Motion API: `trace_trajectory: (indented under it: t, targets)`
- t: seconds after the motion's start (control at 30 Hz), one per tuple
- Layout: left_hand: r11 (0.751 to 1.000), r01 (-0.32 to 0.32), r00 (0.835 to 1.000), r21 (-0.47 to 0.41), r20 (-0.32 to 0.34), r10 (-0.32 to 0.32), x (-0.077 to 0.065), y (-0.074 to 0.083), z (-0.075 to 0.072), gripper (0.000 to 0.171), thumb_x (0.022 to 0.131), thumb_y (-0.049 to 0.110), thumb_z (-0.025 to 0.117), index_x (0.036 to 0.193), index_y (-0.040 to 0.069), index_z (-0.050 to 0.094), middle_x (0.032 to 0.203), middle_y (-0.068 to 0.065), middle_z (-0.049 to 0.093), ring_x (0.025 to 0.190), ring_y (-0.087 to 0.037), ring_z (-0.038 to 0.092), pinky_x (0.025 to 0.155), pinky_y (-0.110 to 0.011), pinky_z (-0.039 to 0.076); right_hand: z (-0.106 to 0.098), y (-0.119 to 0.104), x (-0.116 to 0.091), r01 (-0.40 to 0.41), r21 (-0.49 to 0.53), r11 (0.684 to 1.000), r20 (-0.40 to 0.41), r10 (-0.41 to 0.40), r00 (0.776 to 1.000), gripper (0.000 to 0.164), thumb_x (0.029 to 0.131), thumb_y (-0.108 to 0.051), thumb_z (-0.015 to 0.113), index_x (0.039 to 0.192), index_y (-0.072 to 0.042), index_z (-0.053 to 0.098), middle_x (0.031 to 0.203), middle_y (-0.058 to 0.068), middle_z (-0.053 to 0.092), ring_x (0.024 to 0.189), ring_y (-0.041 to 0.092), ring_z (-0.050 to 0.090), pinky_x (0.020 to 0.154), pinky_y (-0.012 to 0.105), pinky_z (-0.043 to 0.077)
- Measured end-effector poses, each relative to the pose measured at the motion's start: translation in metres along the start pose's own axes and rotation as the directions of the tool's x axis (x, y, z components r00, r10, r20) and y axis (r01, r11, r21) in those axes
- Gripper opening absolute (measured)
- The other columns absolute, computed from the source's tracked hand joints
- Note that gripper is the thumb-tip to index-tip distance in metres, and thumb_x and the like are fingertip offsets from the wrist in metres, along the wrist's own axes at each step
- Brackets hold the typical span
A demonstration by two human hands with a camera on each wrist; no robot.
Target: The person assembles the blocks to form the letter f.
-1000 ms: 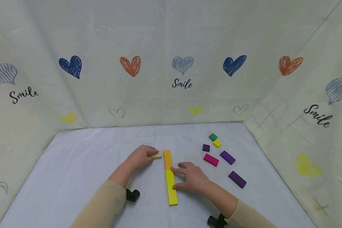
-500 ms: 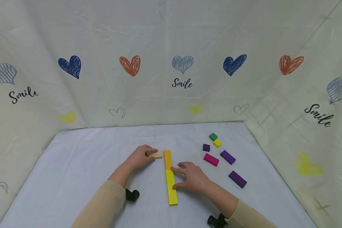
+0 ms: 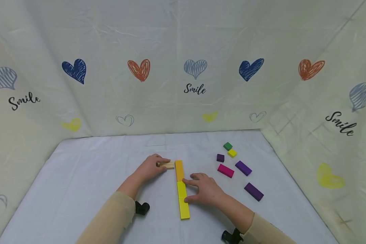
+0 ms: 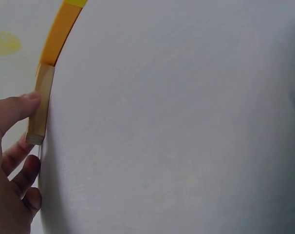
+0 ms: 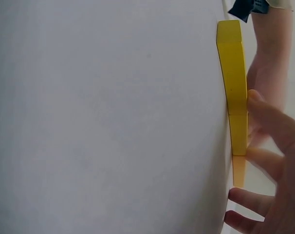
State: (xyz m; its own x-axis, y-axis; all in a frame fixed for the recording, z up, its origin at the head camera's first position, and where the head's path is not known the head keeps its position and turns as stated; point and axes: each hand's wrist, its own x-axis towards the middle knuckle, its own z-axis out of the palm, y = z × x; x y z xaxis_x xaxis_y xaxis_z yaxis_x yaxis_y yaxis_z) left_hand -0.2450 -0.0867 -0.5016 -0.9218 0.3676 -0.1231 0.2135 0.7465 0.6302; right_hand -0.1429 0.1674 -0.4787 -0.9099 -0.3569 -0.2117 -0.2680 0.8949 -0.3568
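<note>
A plain wooden block is pinched by the left hand, roughly mid-table, its end just beside the orange block. That one's lined up with two yellow blocks running toward the table's near edge. Nothing's gripped by the right hand; its spread thumb and index fingertip are just rested against the row's side. Loose coloured blocks are scattered nearer the right edge.
</note>
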Motion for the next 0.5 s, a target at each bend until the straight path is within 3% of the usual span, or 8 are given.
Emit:
trace_trajectory:
  t: [0.5]
  targets:
    - [0.998,0.028,1.000,0.051,-0.014,-0.027,0.0014,0.0021,0.0048,0.038,0.092,0.033,0.072,0.129,0.037,0.067,0.122,0.000,0.059,0.109,-0.023,0.052,0.098,-0.046,0.046,0.0022,0.0017,0.0014,0.002,-0.006,1.000,-0.004,-0.002,1.000,0.076,0.073,-0.061,0.078,0.142,-0.039,0.054,0.143,0.005,0.051,0.133,0.033,0.043,0.103,0.061,0.038]
